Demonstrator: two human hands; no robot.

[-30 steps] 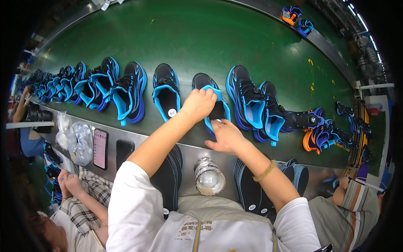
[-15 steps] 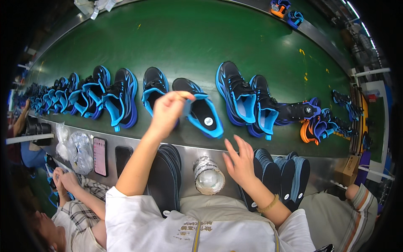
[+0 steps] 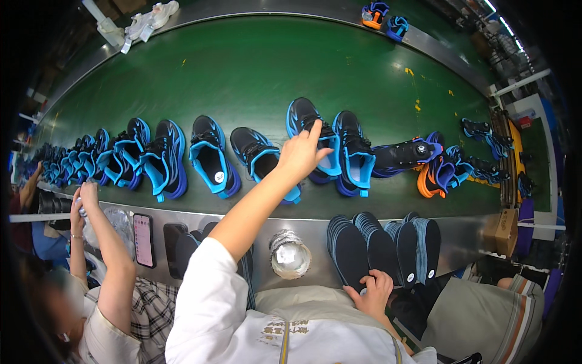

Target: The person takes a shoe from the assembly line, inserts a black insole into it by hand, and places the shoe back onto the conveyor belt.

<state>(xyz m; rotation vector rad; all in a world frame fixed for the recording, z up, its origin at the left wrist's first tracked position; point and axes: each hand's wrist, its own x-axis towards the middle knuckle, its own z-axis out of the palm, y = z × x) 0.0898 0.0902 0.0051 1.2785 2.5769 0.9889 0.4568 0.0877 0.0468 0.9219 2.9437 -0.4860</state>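
My left hand [image 3: 303,153] reaches over a black-and-blue sneaker [image 3: 299,112] on the green belt, index finger stretched toward its laces and thumb apart. Under my left forearm another sneaker [image 3: 245,138] is partly hidden. Left of that, a sneaker [image 3: 207,136] shows a dark insole with a round white sticker. My right hand [image 3: 377,292] is low, its bent fingers and thumb around the heel end of a black insole [image 3: 347,249] in a stack on the metal ledge. A white sticker shows between them. Right of the hovered shoe stands another sneaker [image 3: 351,136].
More insole stacks [image 3: 418,246] lie to the right. An open silvery round container [image 3: 290,255] stands mid-ledge, with a phone [image 3: 144,239] and a dark phone-like object [image 3: 176,246] leftward. A co-worker's hands [image 3: 85,200] are at far left. An orange-trimmed shoe [image 3: 429,181] sits right.
My left hand has moved right, from one sneaker to another. My right hand has dropped to the insole stack. The co-worker's hands have risen toward the belt. The whole view has shifted slightly.
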